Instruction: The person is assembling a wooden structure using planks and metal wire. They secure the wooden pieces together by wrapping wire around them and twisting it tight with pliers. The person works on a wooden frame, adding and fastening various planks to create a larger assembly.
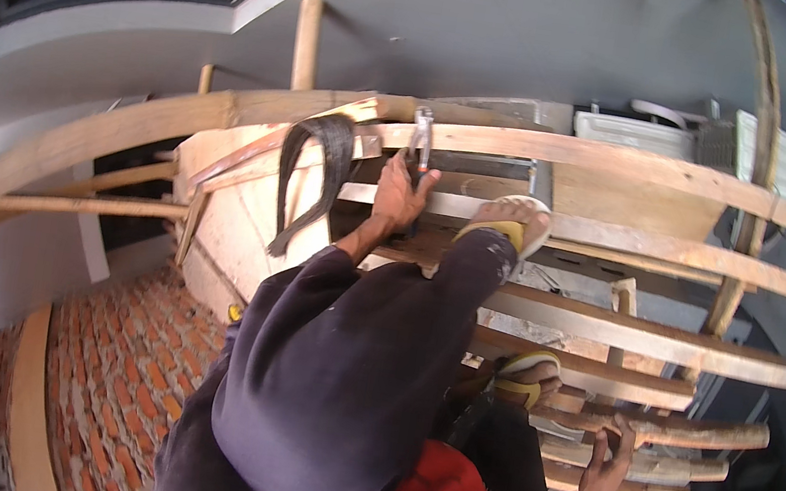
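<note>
My left hand [403,199] is closed around the dark handles of a pair of pliers [422,131], whose metal jaws point up across the top slat. Just left of that hand, a looped black bundle of thin strands [326,161] hangs over a board. At the lower right, my right hand [604,471] grips the end part of a rough wooden slat [689,430], its fingers bent over the wood. My feet, in white and yellow flip-flops [533,233], rest among the slats, one higher than the other.
Several long wooden slats [642,331] run sideways like rungs, with gaps between them. A thick bamboo pole [129,123] curves along the upper left, and an upright pole [761,147] crosses the slats at right. Red brickwork [117,388] lies lower left; white crates [635,134] stand beyond.
</note>
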A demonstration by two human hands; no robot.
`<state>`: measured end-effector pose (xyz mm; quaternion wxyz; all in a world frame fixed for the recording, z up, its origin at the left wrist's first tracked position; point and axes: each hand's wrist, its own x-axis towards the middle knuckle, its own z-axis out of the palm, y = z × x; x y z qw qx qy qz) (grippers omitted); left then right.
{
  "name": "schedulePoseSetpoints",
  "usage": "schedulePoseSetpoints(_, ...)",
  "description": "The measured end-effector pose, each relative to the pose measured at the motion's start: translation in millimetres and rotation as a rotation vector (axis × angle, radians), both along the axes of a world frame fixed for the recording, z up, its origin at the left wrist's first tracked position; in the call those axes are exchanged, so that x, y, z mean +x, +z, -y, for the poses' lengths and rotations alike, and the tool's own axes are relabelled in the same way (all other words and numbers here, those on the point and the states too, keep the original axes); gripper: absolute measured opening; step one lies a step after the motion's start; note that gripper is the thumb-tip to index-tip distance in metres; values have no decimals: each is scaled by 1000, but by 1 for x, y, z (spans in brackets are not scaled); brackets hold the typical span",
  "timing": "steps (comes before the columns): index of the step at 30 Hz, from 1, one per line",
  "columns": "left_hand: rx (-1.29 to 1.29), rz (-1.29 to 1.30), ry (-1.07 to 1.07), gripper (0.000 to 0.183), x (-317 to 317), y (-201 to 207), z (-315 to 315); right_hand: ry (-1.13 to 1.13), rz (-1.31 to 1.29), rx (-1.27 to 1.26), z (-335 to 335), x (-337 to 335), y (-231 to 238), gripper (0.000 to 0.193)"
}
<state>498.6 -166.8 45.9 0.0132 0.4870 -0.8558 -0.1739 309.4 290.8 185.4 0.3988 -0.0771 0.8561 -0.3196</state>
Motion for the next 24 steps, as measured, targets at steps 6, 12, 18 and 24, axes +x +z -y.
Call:
schedulePoseSetpoints(6,247,-18,15,54,-2,-39,36,196,-84,-104,18,-26,20,31)
schedulePoseSetpoints(12,317,-73,-304,46,-93,37,15,419,125,-179,58,-52,31,48)
schedulePoseSetpoints(18,1250,-288,-413,53,-233,95,-74,148,118,-317,153,-69,4,79)
schedulePoseSetpoints(24,1294,-546,-692,56,-289,121,-166,-496,505,-515,158,-86,14,64)
